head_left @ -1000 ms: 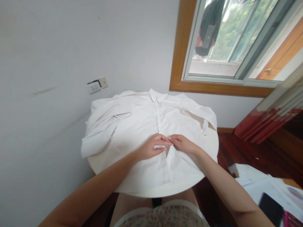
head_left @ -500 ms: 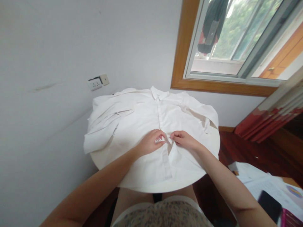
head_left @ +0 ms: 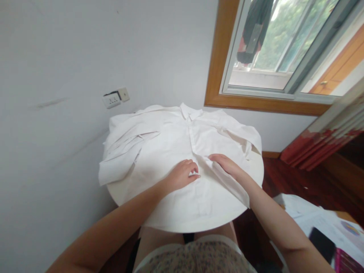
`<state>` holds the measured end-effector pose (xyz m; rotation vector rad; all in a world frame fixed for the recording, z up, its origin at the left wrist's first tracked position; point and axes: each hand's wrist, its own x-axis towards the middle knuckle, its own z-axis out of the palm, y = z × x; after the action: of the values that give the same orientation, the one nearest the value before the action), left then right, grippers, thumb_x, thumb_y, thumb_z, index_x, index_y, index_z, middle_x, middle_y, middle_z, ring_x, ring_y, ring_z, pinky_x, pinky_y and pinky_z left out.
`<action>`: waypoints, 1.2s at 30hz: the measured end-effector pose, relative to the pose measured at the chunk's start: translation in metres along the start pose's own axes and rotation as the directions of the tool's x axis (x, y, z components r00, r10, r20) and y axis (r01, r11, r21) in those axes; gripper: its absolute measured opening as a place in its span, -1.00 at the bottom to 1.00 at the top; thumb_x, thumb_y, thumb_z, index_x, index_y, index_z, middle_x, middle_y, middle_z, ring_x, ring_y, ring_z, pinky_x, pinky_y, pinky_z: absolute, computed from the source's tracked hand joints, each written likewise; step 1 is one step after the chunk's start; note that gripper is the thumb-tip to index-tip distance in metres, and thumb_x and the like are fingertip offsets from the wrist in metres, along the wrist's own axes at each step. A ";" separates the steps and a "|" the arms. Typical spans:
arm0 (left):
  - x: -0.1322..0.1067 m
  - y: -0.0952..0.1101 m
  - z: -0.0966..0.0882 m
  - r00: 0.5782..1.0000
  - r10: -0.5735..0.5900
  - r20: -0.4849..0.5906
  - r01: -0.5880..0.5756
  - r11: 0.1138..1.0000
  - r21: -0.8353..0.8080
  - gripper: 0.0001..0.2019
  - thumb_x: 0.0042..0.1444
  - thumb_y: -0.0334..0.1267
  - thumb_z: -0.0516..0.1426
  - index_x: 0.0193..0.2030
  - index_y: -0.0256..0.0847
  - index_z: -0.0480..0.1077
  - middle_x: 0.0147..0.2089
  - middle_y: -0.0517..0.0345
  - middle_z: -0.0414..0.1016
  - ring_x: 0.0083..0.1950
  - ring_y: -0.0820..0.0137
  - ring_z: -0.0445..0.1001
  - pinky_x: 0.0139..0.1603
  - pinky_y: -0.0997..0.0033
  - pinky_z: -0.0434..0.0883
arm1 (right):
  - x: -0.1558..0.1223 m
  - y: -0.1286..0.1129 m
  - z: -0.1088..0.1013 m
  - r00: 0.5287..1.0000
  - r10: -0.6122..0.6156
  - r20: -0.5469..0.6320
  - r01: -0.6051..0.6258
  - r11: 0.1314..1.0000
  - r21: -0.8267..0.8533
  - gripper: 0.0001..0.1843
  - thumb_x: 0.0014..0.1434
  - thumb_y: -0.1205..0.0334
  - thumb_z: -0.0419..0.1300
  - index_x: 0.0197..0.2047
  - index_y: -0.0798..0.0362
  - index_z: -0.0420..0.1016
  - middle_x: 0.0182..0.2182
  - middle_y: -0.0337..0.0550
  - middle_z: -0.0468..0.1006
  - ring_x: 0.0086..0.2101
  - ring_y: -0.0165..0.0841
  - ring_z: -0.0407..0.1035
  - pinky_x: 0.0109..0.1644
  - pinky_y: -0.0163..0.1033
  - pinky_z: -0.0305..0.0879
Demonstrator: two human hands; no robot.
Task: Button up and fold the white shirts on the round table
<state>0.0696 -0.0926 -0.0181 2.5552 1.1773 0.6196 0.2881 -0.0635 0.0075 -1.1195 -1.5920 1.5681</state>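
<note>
Head view: a white shirt [head_left: 170, 146] lies spread across the round surface [head_left: 257, 167]; the right hand [head_left: 223, 163] pinches its turned-back front edge, while the left hand [head_left: 182, 175] rests on it, thumb and curled fingers slightly apart.

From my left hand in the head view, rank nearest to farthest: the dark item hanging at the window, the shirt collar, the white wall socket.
From the left hand:
1. Shirt collar: straight ahead.
2. White wall socket: ahead, off to the left.
3. Dark hanging item: farthest, ahead-right at the window.
</note>
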 end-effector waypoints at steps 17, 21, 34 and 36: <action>-0.001 0.012 -0.006 0.995 -0.068 0.073 0.058 0.989 0.132 -0.85 0.20 -0.16 0.07 -0.26 -0.18 0.35 -0.31 0.18 0.45 -0.27 0.37 0.41 -0.26 0.42 0.23 | -0.005 0.012 0.012 0.958 0.068 0.277 0.010 0.962 -0.272 -0.82 0.03 0.20 0.19 -0.28 0.10 0.41 -0.60 -0.38 0.35 -0.65 -0.57 0.22 -0.64 -0.46 0.12; -0.003 0.011 -0.005 0.988 -0.108 0.113 0.085 0.978 0.192 -0.78 0.22 -0.12 0.04 -0.36 -0.18 0.36 -0.38 0.17 0.43 -0.32 0.38 0.40 -0.32 0.43 0.20 | -0.007 0.010 0.015 0.969 0.073 0.234 0.005 0.948 -0.318 -0.80 0.00 0.26 0.17 -0.25 0.09 0.41 -0.50 -0.33 0.40 -0.63 -0.57 0.26 -0.67 -0.47 0.08; -0.006 0.017 -0.009 0.985 -0.148 0.091 0.134 0.981 0.143 -0.82 0.22 -0.23 0.02 -0.08 -0.13 0.35 -0.16 0.16 0.49 -0.14 0.34 0.47 -0.15 0.41 0.32 | -0.005 0.016 0.015 0.980 0.000 0.199 0.022 0.994 -0.111 -0.68 0.00 0.03 0.29 -0.32 0.12 0.44 -0.55 -0.36 0.33 -0.60 -0.57 0.15 -0.58 -0.42 0.09; -0.006 0.015 -0.010 0.986 -0.134 0.097 0.122 0.985 0.119 -0.82 0.20 -0.21 0.04 -0.08 -0.12 0.36 -0.17 0.17 0.49 -0.15 0.36 0.46 -0.15 0.42 0.32 | -0.003 0.018 0.015 0.972 0.043 0.232 -0.013 0.991 -0.130 -0.65 -0.01 0.01 0.30 -0.30 0.12 0.44 -0.53 -0.34 0.35 -0.61 -0.55 0.18 -0.59 -0.40 0.16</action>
<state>0.0714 -0.1066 -0.0048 2.5421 1.3625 0.3952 0.2784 -0.0746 -0.0118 -1.0573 -1.8615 1.6880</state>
